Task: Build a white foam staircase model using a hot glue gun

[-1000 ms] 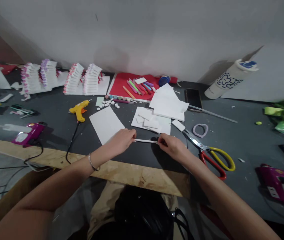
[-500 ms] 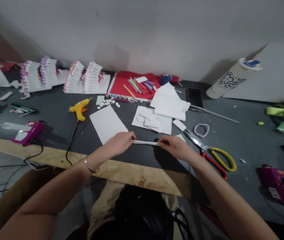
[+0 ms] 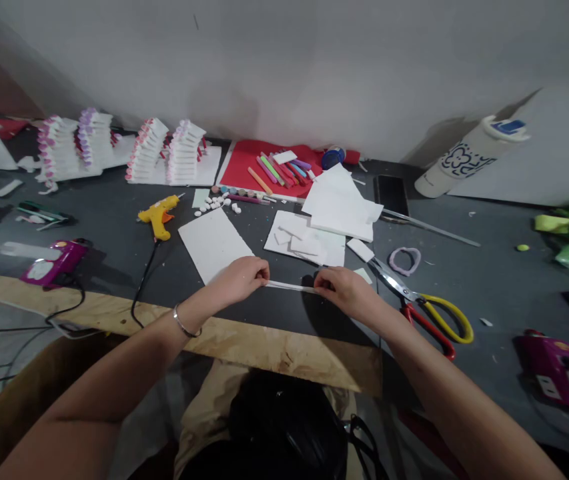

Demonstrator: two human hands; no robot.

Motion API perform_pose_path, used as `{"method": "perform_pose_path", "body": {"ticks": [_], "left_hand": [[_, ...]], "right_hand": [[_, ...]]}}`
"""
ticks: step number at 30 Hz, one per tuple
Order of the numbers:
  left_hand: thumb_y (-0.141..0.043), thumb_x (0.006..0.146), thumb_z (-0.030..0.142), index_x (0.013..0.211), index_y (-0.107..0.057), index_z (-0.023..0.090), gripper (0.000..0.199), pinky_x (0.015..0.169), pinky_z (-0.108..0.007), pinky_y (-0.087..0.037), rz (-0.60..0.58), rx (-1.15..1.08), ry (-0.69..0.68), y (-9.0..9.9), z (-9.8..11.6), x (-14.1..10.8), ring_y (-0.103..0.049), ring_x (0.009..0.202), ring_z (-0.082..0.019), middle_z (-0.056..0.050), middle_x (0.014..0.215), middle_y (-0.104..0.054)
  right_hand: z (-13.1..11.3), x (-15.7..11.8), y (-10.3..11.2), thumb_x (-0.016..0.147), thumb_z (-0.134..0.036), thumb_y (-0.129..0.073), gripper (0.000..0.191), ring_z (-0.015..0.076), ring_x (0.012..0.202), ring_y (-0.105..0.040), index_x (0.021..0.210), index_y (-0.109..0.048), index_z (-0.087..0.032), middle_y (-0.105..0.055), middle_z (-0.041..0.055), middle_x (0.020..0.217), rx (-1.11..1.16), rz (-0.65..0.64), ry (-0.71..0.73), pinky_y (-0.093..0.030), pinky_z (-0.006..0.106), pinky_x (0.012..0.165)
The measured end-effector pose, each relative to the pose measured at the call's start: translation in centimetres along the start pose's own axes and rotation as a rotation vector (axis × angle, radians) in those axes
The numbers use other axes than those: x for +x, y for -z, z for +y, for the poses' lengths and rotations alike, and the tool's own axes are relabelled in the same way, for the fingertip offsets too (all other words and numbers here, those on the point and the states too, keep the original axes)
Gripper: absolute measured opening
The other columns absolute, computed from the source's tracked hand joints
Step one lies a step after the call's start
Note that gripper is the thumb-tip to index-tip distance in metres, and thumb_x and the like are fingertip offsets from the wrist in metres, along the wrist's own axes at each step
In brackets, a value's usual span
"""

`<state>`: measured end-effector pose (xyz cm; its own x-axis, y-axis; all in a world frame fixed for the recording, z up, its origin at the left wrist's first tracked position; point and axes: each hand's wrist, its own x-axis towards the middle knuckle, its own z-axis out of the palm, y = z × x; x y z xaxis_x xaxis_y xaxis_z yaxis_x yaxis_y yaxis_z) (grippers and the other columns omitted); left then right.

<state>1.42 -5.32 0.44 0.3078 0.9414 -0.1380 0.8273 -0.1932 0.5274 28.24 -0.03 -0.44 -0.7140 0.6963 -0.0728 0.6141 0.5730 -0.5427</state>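
A thin white strip [image 3: 290, 287] runs between my two hands, just above the dark tabletop near its front edge. My left hand [image 3: 244, 277] pinches the strip's left end, fingers closed. Its right end is pinched in my right hand [image 3: 340, 287], also closed. Behind my left hand lies a white foam sheet [image 3: 214, 241]. Beyond the strip, small white cut pieces [image 3: 306, 245] rest on a white board [image 3: 334, 256]. Scissors [image 3: 407, 291] with red and yellow handles lie open to the right of my right hand.
A yellow glue gun [image 3: 158, 216] with a black cord lies left. At the back stand white models with pink and purple tips [image 3: 150, 155]. Colored pens [image 3: 278, 172] lie on a red sheet [image 3: 239, 160]. A phone [image 3: 391, 195] and a tumbler [image 3: 459, 163] are at the right.
Both hands have shifted very slightly, still pinching the white strip by its ends. The objects around them have not moved.
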Motion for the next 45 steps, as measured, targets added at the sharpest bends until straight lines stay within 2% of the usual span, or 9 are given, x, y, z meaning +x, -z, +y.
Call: {"method": "perform_pose_path", "body": {"ticks": [4,8,12,16,21,27,34,41,45], "left_hand": [[-0.057,0.085,0.011,0.081,-0.066,0.018,0.012,0.069,-0.028,-0.045,0.023,0.003,-0.074,0.0,-0.4,-0.3,-0.061,0.076,-0.016,-0.002,0.078,-0.065],[-0.052,0.090,0.010,0.087,-0.066,0.016,0.016,0.077,-0.031,-0.045,0.044,0.177,-0.265,-0.5,-0.9,-0.8,-0.059,0.086,-0.019,-0.006,0.086,-0.065],[-0.049,0.092,0.009,0.089,-0.066,0.015,0.018,0.074,-0.033,-0.043,0.025,0.457,-0.433,-0.8,-1.0,-1.4,-0.056,0.083,-0.021,-0.008,0.084,-0.063],[-0.050,0.091,0.005,0.097,-0.065,0.014,0.019,0.075,-0.035,-0.042,0.006,0.575,-0.504,-0.3,-0.4,-2.2,-0.056,0.084,-0.022,-0.009,0.086,-0.064],[-0.054,0.087,0.004,0.092,-0.065,0.014,0.016,0.072,-0.034,-0.042,-0.037,0.554,-0.437,0.0,-0.1,-1.8,-0.058,0.083,-0.022,-0.008,0.085,-0.064],[-0.053,0.091,0.013,0.088,-0.061,0.017,0.009,0.068,-0.032,-0.040,0.007,0.341,-0.215,-0.3,-0.2,-0.8,-0.059,0.079,-0.021,-0.006,0.083,-0.064],[-0.050,0.089,0.013,0.082,-0.058,0.016,0.011,0.069,-0.033,-0.040,-0.008,0.325,-0.163,-0.2,0.4,-1.1,-0.057,0.078,-0.022,-0.007,0.081,-0.061],[-0.048,0.086,0.004,0.085,-0.055,0.014,0.012,0.074,-0.035,-0.044,-0.034,0.422,-0.027,-0.8,2.3,-1.6,-0.058,0.082,-0.024,-0.011,0.088,-0.063],[-0.048,0.087,0.006,0.090,-0.056,0.016,0.013,0.074,-0.032,-0.044,0.069,0.266,0.010,-0.8,2.3,-1.9,-0.058,0.084,-0.022,-0.008,0.090,-0.063]], "right_hand": [[0.5,-0.6,-0.7,0.088,-0.011,-0.057,0.012,0.0182,0.076,-0.060,0.085,-0.064,-0.020,-0.065,0.0037,0.080,0.027,0.051,0.056,-0.044,0.027,0.069],[0.8,-1.5,-1.4,0.096,-0.014,-0.048,0.020,0.0217,0.083,-0.057,0.091,-0.067,-0.020,-0.064,0.0074,0.085,-0.117,0.121,0.229,-0.047,0.032,0.076],[0.4,-2.5,-1.4,0.097,-0.010,-0.042,0.027,0.0243,0.083,-0.052,0.103,-0.067,-0.015,-0.064,0.0122,0.091,-0.351,0.086,0.374,-0.048,0.036,0.076],[-0.3,-3.1,-1.2,0.091,-0.005,-0.045,0.030,0.0266,0.084,-0.052,0.112,-0.066,-0.010,-0.065,0.0159,0.096,-0.504,0.041,0.435,-0.047,0.037,0.073],[-0.8,-2.7,-1.5,0.094,-0.010,-0.049,0.020,0.0254,0.081,-0.055,0.097,-0.068,-0.013,-0.065,0.0132,0.086,-0.490,0.035,0.334,-0.046,0.036,0.073],[-0.6,-1.4,-1.7,0.093,-0.015,-0.056,0.013,0.0216,0.077,-0.060,0.083,-0.063,-0.018,-0.065,0.0061,0.079,-0.309,0.106,0.067,-0.044,0.031,0.070],[-0.4,-1.1,-2.0,0.088,-0.009,-0.055,0.015,0.0237,0.079,-0.058,0.078,-0.058,-0.020,-0.062,0.0074,0.080,-0.285,0.186,0.134,-0.045,0.034,0.074],[-0.6,-1.9,-3.0,0.089,-0.009,-0.046,0.016,0.0227,0.070,-0.056,0.081,-0.054,-0.021,-0.060,0.0064,0.075,-0.197,0.278,0.135,-0.043,0.033,0.064],[-0.8,-1.8,-2.0,0.090,-0.012,-0.046,0.014,0.0239,0.081,-0.060,0.092,-0.058,-0.020,-0.065,0.0095,0.087,-0.067,0.348,0.132,-0.047,0.034,0.071]]}}
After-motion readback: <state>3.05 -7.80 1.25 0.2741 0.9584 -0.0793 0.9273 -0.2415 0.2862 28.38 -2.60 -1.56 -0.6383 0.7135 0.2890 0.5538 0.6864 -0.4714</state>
